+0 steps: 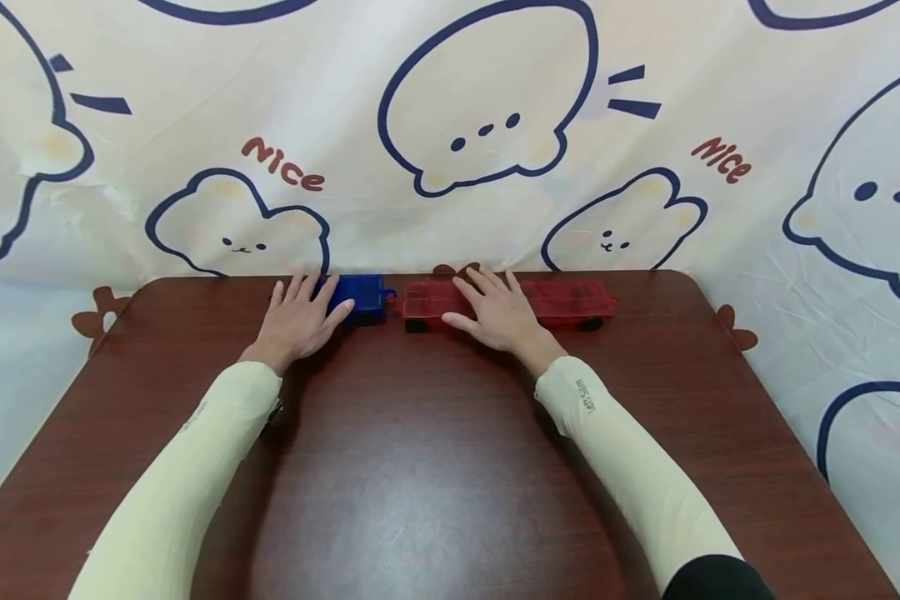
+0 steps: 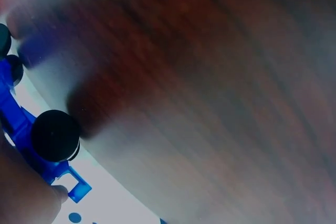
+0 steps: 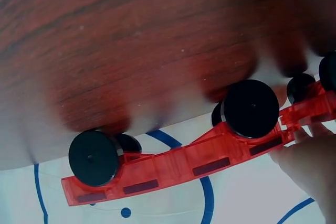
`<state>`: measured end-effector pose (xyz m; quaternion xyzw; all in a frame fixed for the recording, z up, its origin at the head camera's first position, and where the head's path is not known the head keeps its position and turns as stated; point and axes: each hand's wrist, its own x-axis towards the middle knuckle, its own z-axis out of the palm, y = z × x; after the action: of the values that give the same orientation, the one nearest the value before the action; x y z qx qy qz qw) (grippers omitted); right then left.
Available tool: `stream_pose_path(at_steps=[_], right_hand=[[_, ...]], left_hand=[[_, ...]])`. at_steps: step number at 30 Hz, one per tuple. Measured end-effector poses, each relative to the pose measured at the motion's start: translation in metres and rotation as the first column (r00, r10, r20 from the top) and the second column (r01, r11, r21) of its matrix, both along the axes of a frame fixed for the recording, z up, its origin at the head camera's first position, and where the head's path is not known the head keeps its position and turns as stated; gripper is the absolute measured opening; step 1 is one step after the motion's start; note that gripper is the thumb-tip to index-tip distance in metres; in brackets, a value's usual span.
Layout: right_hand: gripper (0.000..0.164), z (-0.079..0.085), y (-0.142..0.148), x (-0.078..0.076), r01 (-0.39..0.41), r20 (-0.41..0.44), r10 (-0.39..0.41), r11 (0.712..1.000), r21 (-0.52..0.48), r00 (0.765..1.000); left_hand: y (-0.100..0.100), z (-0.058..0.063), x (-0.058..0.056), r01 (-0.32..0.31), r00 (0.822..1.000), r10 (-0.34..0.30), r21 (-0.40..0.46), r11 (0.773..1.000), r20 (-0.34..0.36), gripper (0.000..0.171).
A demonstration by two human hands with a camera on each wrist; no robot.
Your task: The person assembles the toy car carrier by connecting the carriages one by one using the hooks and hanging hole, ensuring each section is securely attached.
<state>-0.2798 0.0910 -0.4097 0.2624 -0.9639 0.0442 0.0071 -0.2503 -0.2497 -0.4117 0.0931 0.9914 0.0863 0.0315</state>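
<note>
At the table's far edge, my left hand (image 1: 292,325) rests with spread fingers on a blue toy train car (image 1: 362,293), covering its left end. In the left wrist view that car shows black wheels (image 2: 55,136) and a square loop coupling (image 2: 80,184). My right hand (image 1: 501,318) lies with spread fingers over the middle of a row of see-through red toy cars (image 1: 576,302). Two red pieces join end to end in the right wrist view, with black wheels (image 3: 250,108) below. A small gap with couplings (image 1: 392,300) lies between blue and red; whether they are linked I cannot tell.
The toys stand along the far edge of a dark brown wooden table (image 1: 390,467). Right behind it hangs a white curtain (image 1: 450,225) with cartoon bears, which also runs down both sides.
</note>
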Motion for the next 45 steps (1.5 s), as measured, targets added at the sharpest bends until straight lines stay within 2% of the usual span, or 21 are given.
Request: stream_pose_path(at_steps=[4, 13, 23, 38, 45], right_hand=[[0.083, -0.004, -0.001, 0.000, -0.003, 0.019, 0.002, 0.999, 0.040, 1.000], [0.081, -0.008, -0.001, -0.002, -0.020, 0.007, 0.019, 0.995, 0.095, 1.000], [0.080, -0.007, -0.001, 0.000, -0.028, 0.012, 0.027, 0.996, 0.086, 1.000], [0.080, -0.006, -0.002, 0.001, -0.030, 0.010, 0.029, 0.997, 0.073, 1.000], [0.081, -0.008, -0.002, -0.001, -0.025, 0.012, 0.024, 0.997, 0.076, 1.000]], left_hand=[[0.000, 0.000, 0.001, 0.007, 1.000, -0.007, -0.018, 1.000, 0.004, 0.089], [-0.001, 0.000, 0.001, 0.015, 1.000, -0.015, -0.006, 1.000, 0.014, 0.094], [-0.008, -0.001, 0.003, 0.019, 0.999, -0.019, 0.016, 1.000, -0.026, 0.090], [-0.014, -0.001, 0.006, 0.051, 0.999, -0.048, 0.106, 0.993, -0.025, 0.084], [-0.014, -0.001, 0.007, 0.056, 0.998, -0.054, 0.114, 0.992, -0.021, 0.084]])
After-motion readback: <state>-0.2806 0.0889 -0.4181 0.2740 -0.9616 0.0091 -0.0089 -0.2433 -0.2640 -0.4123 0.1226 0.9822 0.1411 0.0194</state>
